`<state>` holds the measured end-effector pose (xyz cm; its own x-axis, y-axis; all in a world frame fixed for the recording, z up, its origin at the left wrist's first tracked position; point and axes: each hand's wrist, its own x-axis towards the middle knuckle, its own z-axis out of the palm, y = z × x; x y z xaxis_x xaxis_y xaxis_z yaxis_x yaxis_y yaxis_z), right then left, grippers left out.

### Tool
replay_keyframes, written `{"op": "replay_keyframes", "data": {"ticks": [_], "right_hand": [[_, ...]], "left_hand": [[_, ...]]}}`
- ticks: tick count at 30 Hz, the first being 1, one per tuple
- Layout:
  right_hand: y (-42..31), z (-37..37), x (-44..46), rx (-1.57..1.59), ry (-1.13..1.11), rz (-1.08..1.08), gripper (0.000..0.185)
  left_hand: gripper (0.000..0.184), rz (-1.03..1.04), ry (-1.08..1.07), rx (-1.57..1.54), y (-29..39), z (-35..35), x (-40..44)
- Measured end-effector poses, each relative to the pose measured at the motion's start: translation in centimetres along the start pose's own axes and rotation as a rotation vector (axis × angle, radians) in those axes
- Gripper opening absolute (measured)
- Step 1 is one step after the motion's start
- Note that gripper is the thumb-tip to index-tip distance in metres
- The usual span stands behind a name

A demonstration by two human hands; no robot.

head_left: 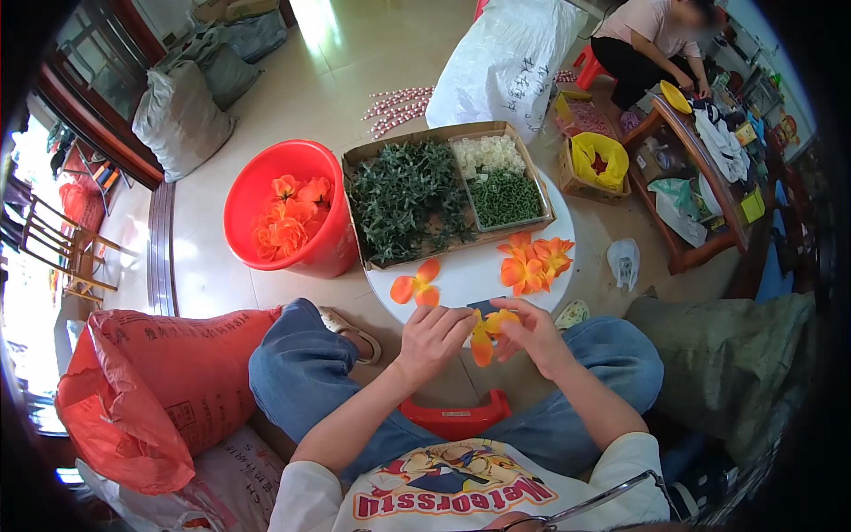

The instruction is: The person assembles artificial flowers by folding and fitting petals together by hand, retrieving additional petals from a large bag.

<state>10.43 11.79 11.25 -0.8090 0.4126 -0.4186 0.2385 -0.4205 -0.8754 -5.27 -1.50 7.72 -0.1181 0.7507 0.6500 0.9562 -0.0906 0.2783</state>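
Above my lap, an orange-yellow petal piece (482, 339) is between my two hands. My left hand (434, 341) has its fingers closed at the piece's left side; what they pinch is hidden. Thumb and fingers of my right hand (530, 335) are closed on the piece's right side. Just beyond, on the round white table (474, 282), lies an orange petal piece (416, 285) at the left and a cluster of orange flowers (534, 263) at the right. A cardboard box (363, 239) behind them holds dark green leaves (408, 199), white pieces (488, 155) and small green stems (505, 198).
A red bucket (238, 199) of orange flowers stands left of the table. A red sack (168, 381) lies at my left, a green sack (718, 355) at my right. White bags (496, 75) stand beyond. A person (651, 40) sits at the upper right near a wooden table (691, 191).
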Motion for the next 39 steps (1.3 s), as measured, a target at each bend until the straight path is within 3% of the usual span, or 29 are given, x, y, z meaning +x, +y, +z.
{"op": "replay_keyframes", "data": {"ticks": [4,6,9,11,12,15,18,24,28,30,34,39], "right_hand": [[1.2,-0.9,-0.4,-0.339,-0.056,-0.094,0.033],[2.2,-1.6,-1.0,-0.348,-0.116,0.013,0.027],[2.6,-1.9,-1.6,-0.366,-0.15,0.069,0.02],[2.3,-1.8,-2.0,-0.372,-0.113,0.07,0.018],[2.0,-1.7,-2.1,-0.373,-0.073,0.069,0.018],[2.2,-1.8,-1.7,-0.3,0.041,0.006,0.02],[2.2,-1.7,-1.3,-0.22,0.09,-0.045,0.021],[2.4,-1.5,-0.8,-0.21,0.142,-0.071,0.021],[2.8,-2.3,-0.4,-0.249,0.193,-0.095,0.018],[2.6,-2.1,-0.3,-0.095,0.208,-0.081,0.017],[1.3,-1.5,0.2,0.097,0.278,-0.078,0.016],[0.8,-1.9,0.5,0.081,0.261,-0.165,0.018]], "left_hand": [[0.03,-0.01,-0.054,-0.12,0.8,-0.6,-0.2],[0.031,-0.023,-0.096,-0.203,1.5,-0.8,-1.0],[0.022,-0.394,-0.203,-0.473,3.1,-0.5,-2.1],[0.021,-0.821,-0.187,-0.937,3.5,1.2,-4.2],[0.022,-1.034,-0.172,-1.167,3.6,1.3,-4.0],[0.031,-1.468,-0.337,-1.451,2.8,0.8,-3.2],[0.037,-1.471,-0.339,-1.735,2.1,1.4,-3.3],[0.024,-1.289,-0.295,-1.427,2.5,2.3,-1.1],[0.018,-1.285,-0.15,-1.422,2.0,3.5,-0.6],[0.016,-1.259,-0.085,-1.421,1.9,3.7,-0.1],[0.014,-1.201,-0.043,-1.383,1.9,3.9,1.0],[0.014,-1.124,0.011,-1.427,1.9,3.6,2.0]]}}
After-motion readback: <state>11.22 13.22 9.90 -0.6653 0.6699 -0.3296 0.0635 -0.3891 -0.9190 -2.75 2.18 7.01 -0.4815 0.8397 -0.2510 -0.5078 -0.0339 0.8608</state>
